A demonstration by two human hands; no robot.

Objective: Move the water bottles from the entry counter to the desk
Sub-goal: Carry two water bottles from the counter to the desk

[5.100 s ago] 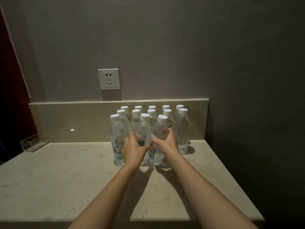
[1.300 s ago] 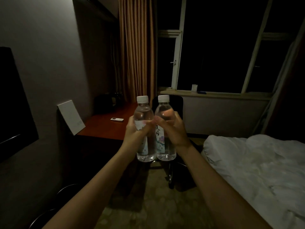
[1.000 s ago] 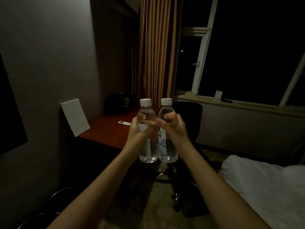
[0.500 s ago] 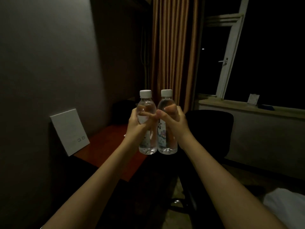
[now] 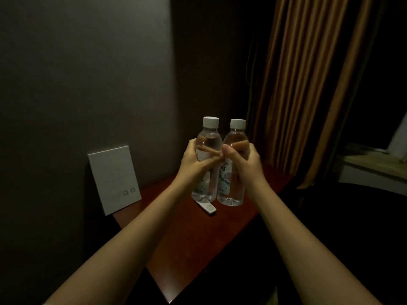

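2 bottles (image 5: 218, 172), clamped in left hand (image 5: 193, 166) and right hand (image 5: 244, 166), now hover over desk (image 5: 198, 238).

Two water bottles (image 5: 220, 172), centre of frame: clear glossy plastic, white ribbed plastic caps, printed paper-like labels. Surface (image 5: 198, 238), lower centre: reddish-brown wood, smooth, low sheen. White card (image 5: 114, 179), left of centre: matt board. Small remote (image 5: 208, 208) under the bottles: white smooth plastic. Curtain (image 5: 308, 84), upper right: tan pleated cloth. Wall (image 5: 77, 73), upper left: grey, matt.
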